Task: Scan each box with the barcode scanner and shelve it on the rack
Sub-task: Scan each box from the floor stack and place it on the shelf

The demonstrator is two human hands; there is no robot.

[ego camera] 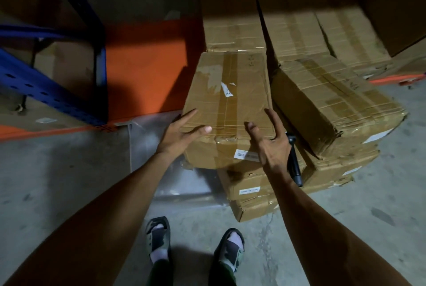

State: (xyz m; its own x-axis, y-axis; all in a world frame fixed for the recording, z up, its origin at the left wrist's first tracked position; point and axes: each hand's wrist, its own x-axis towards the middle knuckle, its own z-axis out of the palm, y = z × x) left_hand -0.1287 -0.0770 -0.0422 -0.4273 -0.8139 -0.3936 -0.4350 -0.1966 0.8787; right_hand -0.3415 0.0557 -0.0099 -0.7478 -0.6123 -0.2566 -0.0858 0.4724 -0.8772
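Blue-and-orange steel rack fills the left side, its orange beam along the floor; target shelf not identifiable from here. Pile of taped brown cardboard cartons sits centre-right on grey concrete floor. Top carton in front, a tape-sealed brown cardboard box with white barcode label on its near face, rests on the lower ones, well apart from the rack. Black handheld barcode scanner lies just right of it on a lower carton, partly hidden behind the right wrist. Left hand spread wide, fingers straight, on the box's near-left corner. Right hand spread wide at the near-right edge, holding nothing. Looks like the lift step: scanner parked, hands framing the box. Next move needs both palms clamped on opposite sides, lift clear, swing left to rack. Whether the label is already scanned, can't tell.
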